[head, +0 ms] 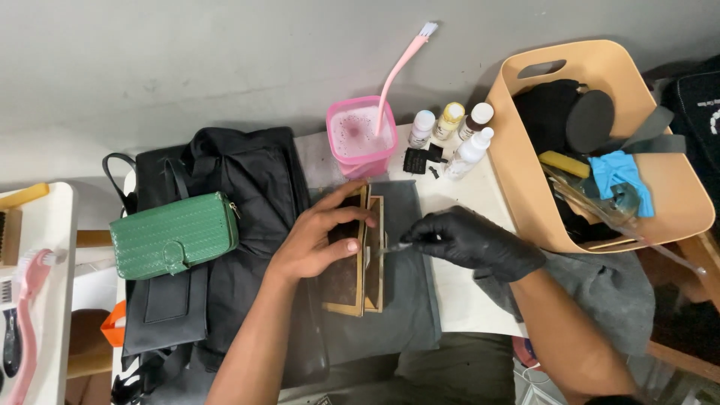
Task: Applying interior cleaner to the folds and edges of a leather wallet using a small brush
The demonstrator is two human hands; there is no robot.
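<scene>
brown leather is seen under the left hand (pixel 319 244), where an opened wallet (pixel 352 255) with tan edges is pressed flat; the bare fingers (pixel 341 217) are spread across its upper half, the thumb (pixel 337 250) laid on the dark inner panel. the wallet lies on a grey cloth (pixel 401 300), directly beneath those fingers. a thin brush (pixel 394 247) is pinched between the thumb and fingertips of the right hand (pixel 476 244), which is covered by a black glove; its tip is held at the wallet's centre fold, just beside the left thumb. beyond the left fingertips a pink cup (pixel 361 139) of foamy liquid is stood, with a long pink brush (pixel 397 71) leaned in it. past the gloved knuckles four small bottles (pixel 454 131) are grouped, and further off a tan basket (pixel 660 187) of cloths and a blue glove is seen. behind the left wrist a green woven purse (pixel 174 234) is rested on a black bag (pixel 240 180).
</scene>
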